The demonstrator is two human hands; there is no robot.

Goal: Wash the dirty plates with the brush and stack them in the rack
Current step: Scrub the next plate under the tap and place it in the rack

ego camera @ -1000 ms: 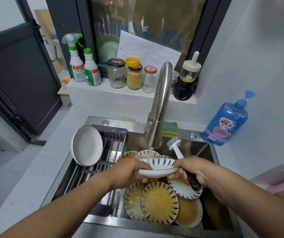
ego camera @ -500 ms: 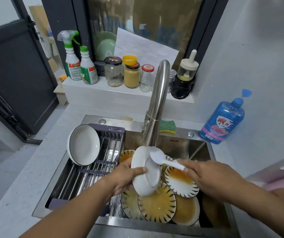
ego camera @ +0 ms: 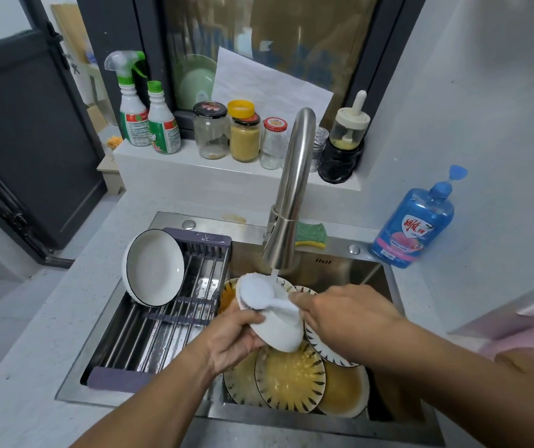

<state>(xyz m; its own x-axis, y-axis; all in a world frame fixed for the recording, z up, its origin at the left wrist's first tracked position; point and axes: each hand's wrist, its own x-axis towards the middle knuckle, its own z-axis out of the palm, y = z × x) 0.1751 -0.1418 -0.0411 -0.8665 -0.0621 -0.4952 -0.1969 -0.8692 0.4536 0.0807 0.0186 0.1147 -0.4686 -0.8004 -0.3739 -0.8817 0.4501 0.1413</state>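
L hand [ego camera: 233,337] curls round the rim of a glossy white plate [ego camera: 283,333], tilted under the curved steel faucet [ego camera: 291,195], with a thin stream hitting it. R hand [ego camera: 346,315] grips the white plastic brush [ego camera: 256,294] by its handle, round bristly head pressed on the plate's back. Below, in the steel sink [ego camera: 340,273]: striped-rim plates [ego camera: 291,379] w/ a greasy yellow film. One round white dish [ego camera: 154,266] leans in the steel-bar rack [ego camera: 168,321].

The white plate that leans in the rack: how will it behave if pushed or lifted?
It probably tips or rolls: the white plate stands on edge, leaning at the far end of the rack. It looks like glazed ceramic, so likely stiff and breakable. Drops on the bars suggest it may be slippery.
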